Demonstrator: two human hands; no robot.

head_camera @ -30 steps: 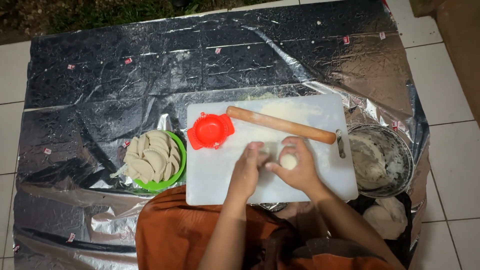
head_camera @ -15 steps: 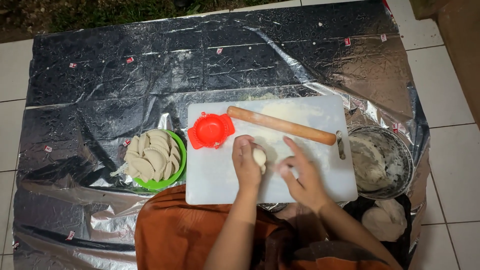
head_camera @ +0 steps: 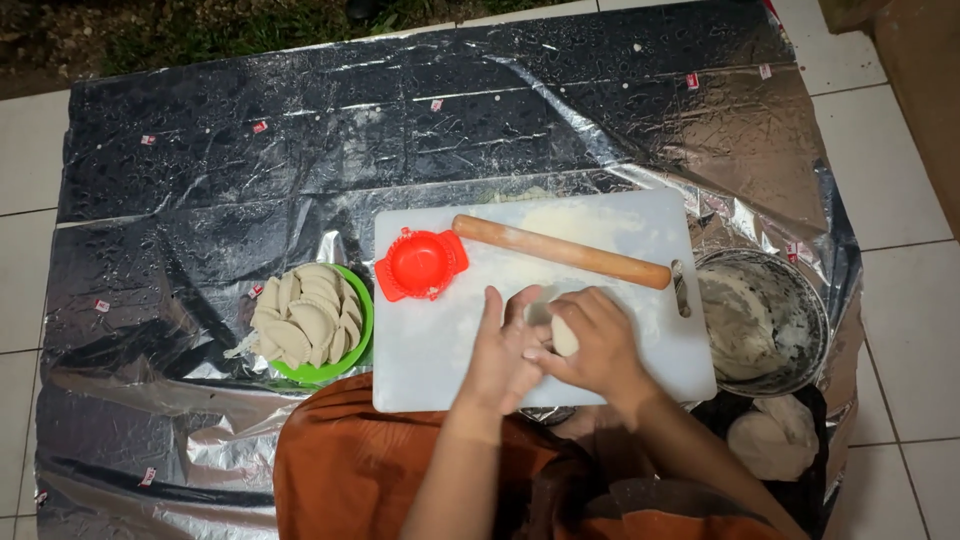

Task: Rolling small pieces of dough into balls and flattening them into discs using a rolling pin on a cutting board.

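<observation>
Both hands work together over the lower middle of the white cutting board [head_camera: 600, 240], which lies on a sheet of crinkled silver foil [head_camera: 250, 180] spread over the tiled floor [head_camera: 900, 150]. A small ball of pale dough [head_camera: 563, 335] sits between the palms: the right hand [head_camera: 597, 345] cups it from the three o'clock side with its fingers [head_camera: 575, 305] curled around it, while the left hand [head_camera: 503, 352] presses in from nine o'clock, its fingers stretched out nearly flat along the ball's side. So the right fingers grip the dough and the left ones lie open against it. At twelve o'clock from the hands a wooden rolling pin [head_camera: 560, 250] rests slantwise on the board, and at about ten o'clock stands a red hinged dumpling press [head_camera: 421, 263], lying open. Off the board at nine o'clock a green bowl [head_camera: 352, 358] is heaped with folded half-moon dumplings [head_camera: 305, 310]. At three o'clock a metal bowl [head_camera: 812, 300] is smeared with leftover dough, and a larger lump of dough [head_camera: 772, 440] lies at about four o'clock. To shape such a ball well, I judge that the palms should move in small circles against each other with light, even pressure, so that the surface closes smooth and without creases; pressing too hard would flatten it, and the flour dusted on the board helps keep it from sticking.
</observation>
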